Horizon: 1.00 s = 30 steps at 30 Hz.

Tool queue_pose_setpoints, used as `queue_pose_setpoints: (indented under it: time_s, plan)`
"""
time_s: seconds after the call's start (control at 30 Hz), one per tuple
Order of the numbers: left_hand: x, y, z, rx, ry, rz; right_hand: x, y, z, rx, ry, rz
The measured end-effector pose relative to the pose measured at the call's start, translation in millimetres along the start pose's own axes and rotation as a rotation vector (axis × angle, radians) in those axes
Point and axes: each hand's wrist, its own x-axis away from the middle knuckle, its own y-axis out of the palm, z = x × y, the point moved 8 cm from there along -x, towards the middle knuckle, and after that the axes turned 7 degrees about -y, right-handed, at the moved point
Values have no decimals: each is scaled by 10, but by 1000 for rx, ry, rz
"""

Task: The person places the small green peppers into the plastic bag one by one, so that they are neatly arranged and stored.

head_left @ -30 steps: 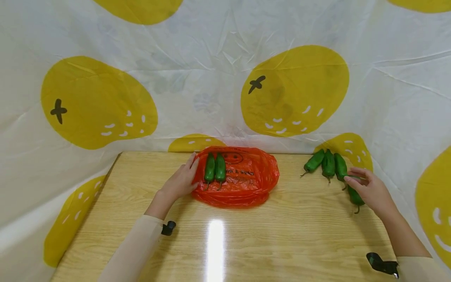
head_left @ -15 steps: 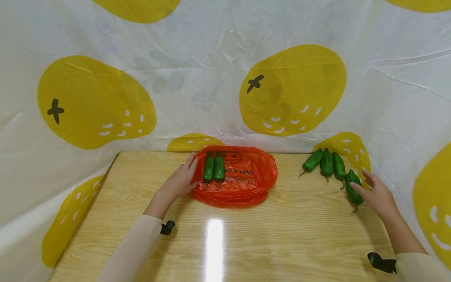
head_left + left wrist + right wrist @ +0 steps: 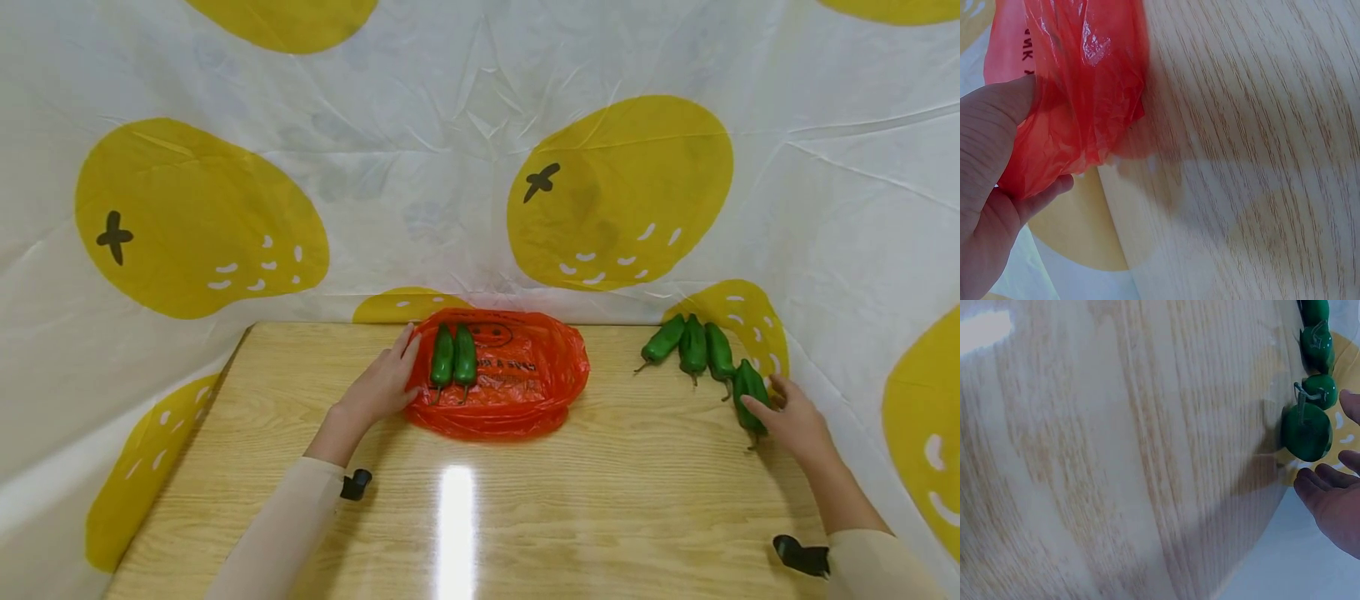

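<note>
Green pepper (image 3: 751, 383) sits beside half-spread right hand (image 3: 799, 423); left hand (image 3: 381, 387) pinches red bag (image 3: 525, 379).

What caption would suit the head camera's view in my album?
Left hand holding a red bag with two green peppers, right hand by four more on a wooden table.

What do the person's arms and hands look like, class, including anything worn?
Both the left hand and the right hand are bare, without gloves. The left sleeve and right sleeve are plain, pale beige, and end short of the hands. A small black angular piece shows by each sleeve's end.
</note>
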Motion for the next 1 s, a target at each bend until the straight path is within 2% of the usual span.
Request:
queue_pose_setpoints:
  time_s: [0.77,1.0]
  plan:
    - [-5,23,-23,9,-17,-11,-67,76,61,122,98,-8]
    - [2,34,-28,3,-11,-7,-51,101,118,80,170,-3]
